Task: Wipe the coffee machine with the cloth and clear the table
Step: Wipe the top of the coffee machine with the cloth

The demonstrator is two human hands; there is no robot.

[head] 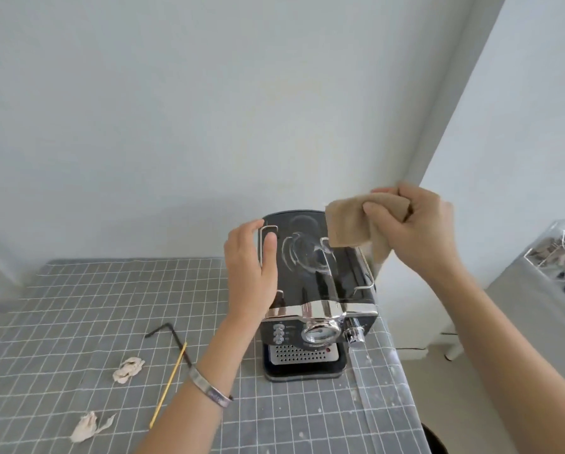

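**Wiping the top panel of the espresso machine**

Position. The espresso machine (317,290) stands on the desk (78,306), at its right edge and close to the wall. Its black top panel shows curved smear marks near the centre.

Left hand (251,273). It lies flat against the machine's upper left edge, fingers (269,250) extended and unclenched, gripping nothing. In this role it serves as a brace.

Right hand (415,227). It is raised above the rear right corner of the machine, fingers clenched on a bunched tan cloth (350,224). One flap of the cloth hangs over the top panel; whether it touches the surface cannot be told.

Procedure (recommended).
1. Keep the left hand pressed against the side, so the machine does not slide toward the desk edge.
2. Lower the cloth flat onto the panel and wipe in overlapping passes through the smear marks.
3. Work around the wire rail (366,276) on the right side; a loose flap is likely to snag on it.

Remaining. Two crumpled paper scraps (129,370), (86,427), a yellow stick (168,385) and a bent black rod (169,335) lie on the desk, left of the machine, not yet cleared.
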